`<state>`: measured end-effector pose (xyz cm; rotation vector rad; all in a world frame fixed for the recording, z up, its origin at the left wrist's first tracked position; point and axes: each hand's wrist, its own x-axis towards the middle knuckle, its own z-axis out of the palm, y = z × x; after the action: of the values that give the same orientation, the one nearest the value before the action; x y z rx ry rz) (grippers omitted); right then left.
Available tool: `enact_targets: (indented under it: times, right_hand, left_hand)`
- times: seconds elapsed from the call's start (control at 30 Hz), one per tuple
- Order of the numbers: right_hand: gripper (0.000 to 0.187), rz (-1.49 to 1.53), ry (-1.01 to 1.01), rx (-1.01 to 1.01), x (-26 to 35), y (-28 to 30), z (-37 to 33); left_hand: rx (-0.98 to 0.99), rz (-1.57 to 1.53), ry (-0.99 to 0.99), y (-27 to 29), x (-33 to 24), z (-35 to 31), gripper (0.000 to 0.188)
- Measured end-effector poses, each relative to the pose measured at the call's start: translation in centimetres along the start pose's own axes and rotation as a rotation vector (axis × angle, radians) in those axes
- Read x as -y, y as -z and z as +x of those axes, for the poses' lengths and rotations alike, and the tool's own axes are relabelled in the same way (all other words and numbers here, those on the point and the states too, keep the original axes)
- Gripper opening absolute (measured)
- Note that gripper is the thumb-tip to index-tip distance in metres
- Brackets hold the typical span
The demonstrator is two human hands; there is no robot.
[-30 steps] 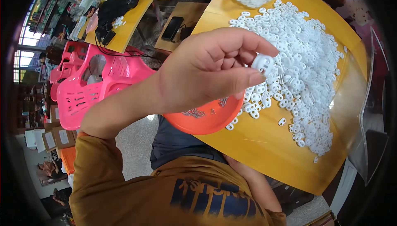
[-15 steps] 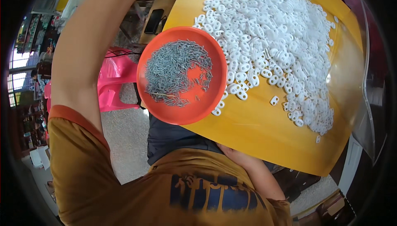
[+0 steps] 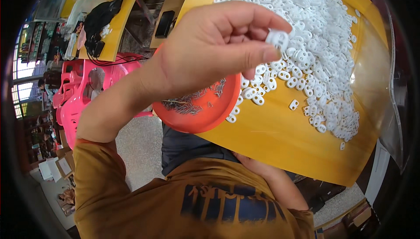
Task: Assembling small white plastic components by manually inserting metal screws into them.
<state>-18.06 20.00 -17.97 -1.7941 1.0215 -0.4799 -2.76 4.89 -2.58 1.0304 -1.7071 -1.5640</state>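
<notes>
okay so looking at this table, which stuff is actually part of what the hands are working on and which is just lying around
In use:
left hand pinching one white plastic piece
heap of white pieces on the yellow table
orange dish of small metal pins

Lying about:
pink plastic chairs
black phone
black bundle with cables
clear plastic bag at the table's edge

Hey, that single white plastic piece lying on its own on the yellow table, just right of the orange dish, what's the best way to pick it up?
Pinch the lone white plastic piece across its narrow width, coming straight down from above. It lies flat on the yellow table, apart from the white pile, so fingertips probably fit on both long sides.
</notes>
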Motion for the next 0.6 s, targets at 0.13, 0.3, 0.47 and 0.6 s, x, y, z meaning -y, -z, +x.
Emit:
enact_targets:
  times: [0.13,0.3,0.47,0.6]
  right_hand:
    - [0.029,-0.044,0.016,-0.022,0.2,0.0,0.1]
    - [0.028,-0.08,0.03,-0.045,0.2,0.1,-0.1]
    - [0.028,-0.041,0.027,-0.056,-0.1,0.0,-0.4]
    - [0.028,-0.031,0.047,-0.082,-0.1,0.1,-0.3]
  left_hand:
    - [0.037,-0.007,0.018,-0.2,0.0,-1.3,0.033]
    - [0.06,0.015,-0.054,-0.7,0.0,-1.9,0.034]
    - [0.111,0.116,-0.145,-1.0,0.1,-2.0,0.034]
    - [0.126,0.148,-0.177,-1.4,0.0,-1.9,0.034]
